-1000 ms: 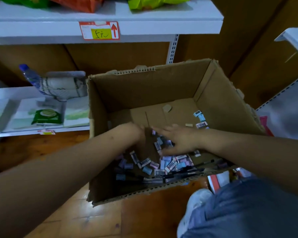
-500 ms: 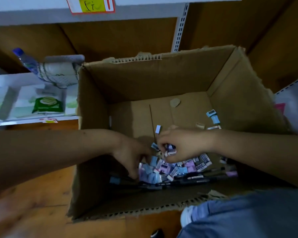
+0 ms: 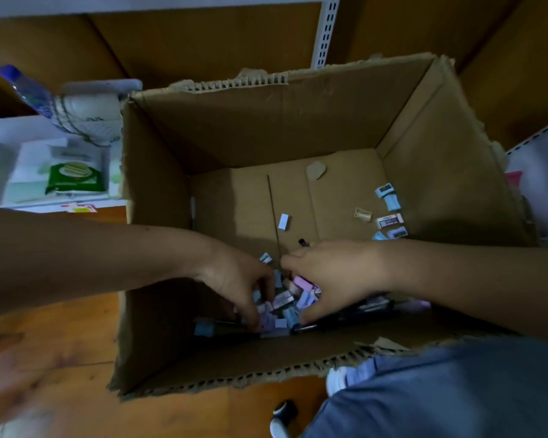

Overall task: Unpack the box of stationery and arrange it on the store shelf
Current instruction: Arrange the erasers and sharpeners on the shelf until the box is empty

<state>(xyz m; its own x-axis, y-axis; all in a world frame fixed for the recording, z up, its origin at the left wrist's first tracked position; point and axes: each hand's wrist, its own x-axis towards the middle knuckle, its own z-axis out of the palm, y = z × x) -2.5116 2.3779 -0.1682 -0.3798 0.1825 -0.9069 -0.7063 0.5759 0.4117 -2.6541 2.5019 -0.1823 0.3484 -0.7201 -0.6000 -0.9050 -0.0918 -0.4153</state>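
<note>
An open cardboard box [image 3: 266, 121] stands on the wooden floor in front of me. A heap of small blue, pink and white erasers [image 3: 290, 303] lies at its near bottom, with dark pens [image 3: 374, 306] beside and under it. Both my hands are deep in the box. My left hand [image 3: 238, 287] curls its fingers into the heap from the left. My right hand [image 3: 326, 279] cups the heap from the right, fingers bent around the erasers. A few loose erasers [image 3: 389, 221] lie by the right wall, and one more eraser [image 3: 283, 221] lies mid-floor.
A low white shelf [image 3: 0, 128] at the left holds a green packet [image 3: 75, 177], a plastic bottle [image 3: 26, 90] and a white wrapped item. A white shelf upright [image 3: 326, 30] rises behind the box. My blue-clad knee [image 3: 456, 390] and white shoe are at the lower right.
Both hands have pushed closer together around the eraser heap and sunk lower into it. The camera has tilted down, so the upper shelf and price tag have left the view.
</note>
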